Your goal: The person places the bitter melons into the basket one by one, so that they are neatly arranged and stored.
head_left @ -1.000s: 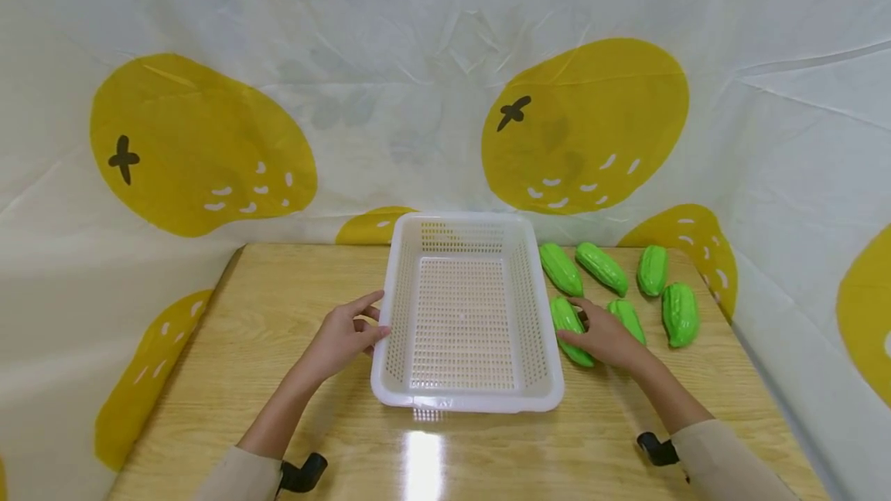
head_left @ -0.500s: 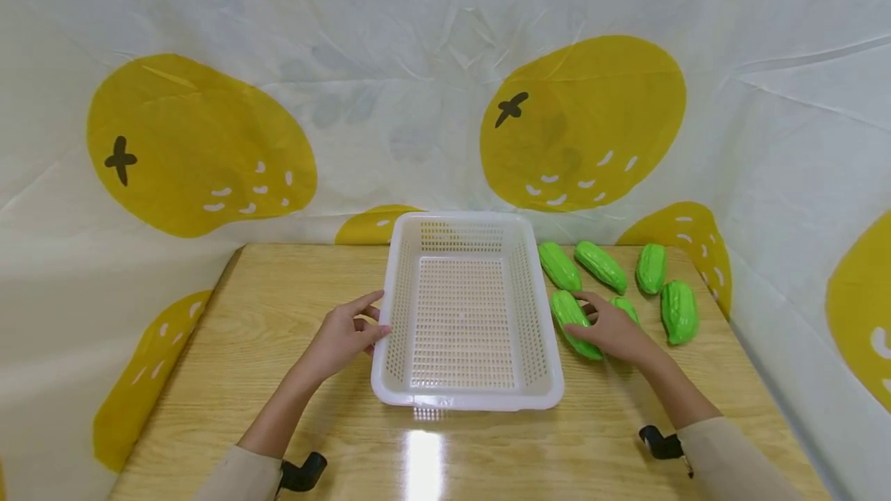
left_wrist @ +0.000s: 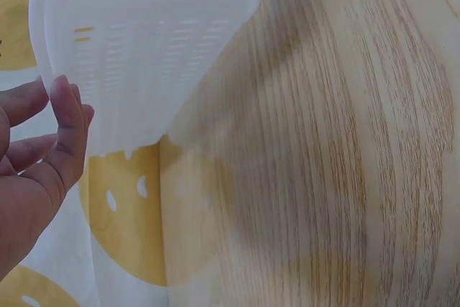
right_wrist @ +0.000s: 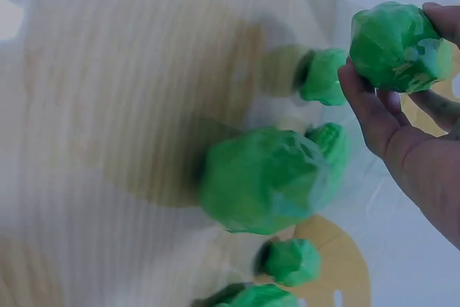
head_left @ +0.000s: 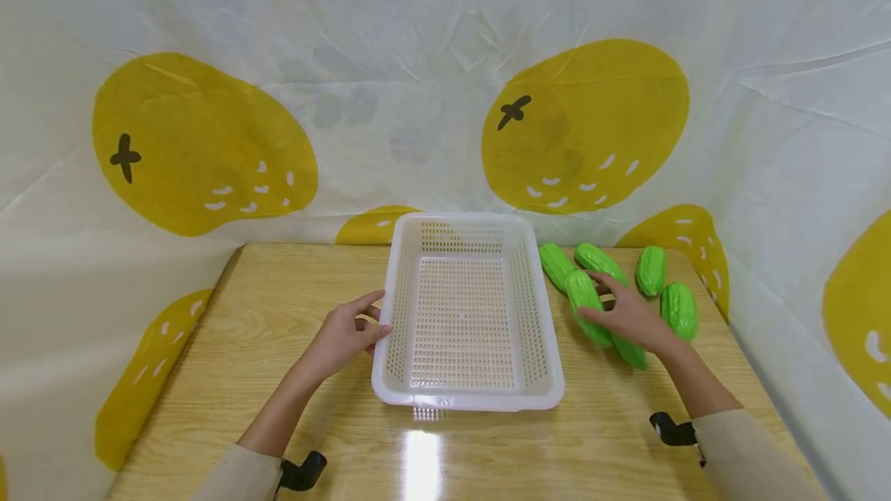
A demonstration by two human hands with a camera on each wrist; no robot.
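Observation:
A white perforated plastic basket [head_left: 462, 400] stands on the wooden table. My left hand [head_left: 348, 331] pinches its left rim, with thumb and fingers at the edge in the left wrist view. My right hand [head_left: 629, 315] grips a green, ridged bitter melon [head_left: 586, 304], raised off the table in the right wrist view. Beneath it lies another bitter melon [head_left: 629, 350], partly hidden by the held one and the hand. Behind lie a bitter melon [head_left: 554, 261] by the basket and another bitter melon [head_left: 599, 257], partly covered by my fingers.
Two more bitter melons lie further right, an upper one [head_left: 651, 270] and a lower one [head_left: 680, 310]. A white cloth [head_left: 404, 114] printed with yellow fruit hangs at the back and sides. The wooden table [head_left: 292, 284] ends at the cloth.
My right hand has lifted the bitter melon from beside the basket and moved it up and to the right, over another one. The left hand and basket stay in place.

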